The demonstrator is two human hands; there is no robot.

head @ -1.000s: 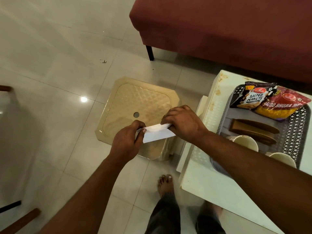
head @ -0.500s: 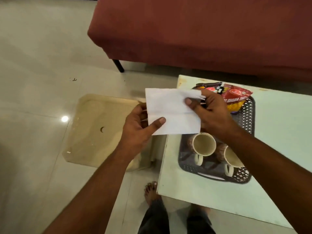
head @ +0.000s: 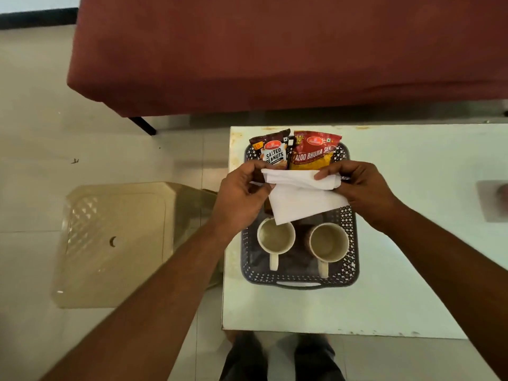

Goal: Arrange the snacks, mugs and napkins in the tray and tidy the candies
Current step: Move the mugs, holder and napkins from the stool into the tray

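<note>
A white paper napkin [head: 299, 200] is held above the middle of the dark perforated tray [head: 351, 237], pinched along its top edge at both ends: the left hand [head: 242, 196] is closed on the left corner with thumb and fingertips together, and the right hand [head: 360, 193] is closed on the right corner, where the paper is bunched into folds. The sheet is judged very light, limp and easily torn or creased, so it is best taken at the edges or corners with a gentle pinch, as is done here; no stiffness can be counted on, and the free lower corner hangs toward the near end of the tray. At the tray's far end two snack packets, the salted peanuts [head: 273, 154] and the aloo bhujia [head: 313, 154], are stood side by side; at its near end two cream mugs [head: 276, 237] are set upright, handles toward the near rim. A brown object under the napkin is mostly hidden.
</note>
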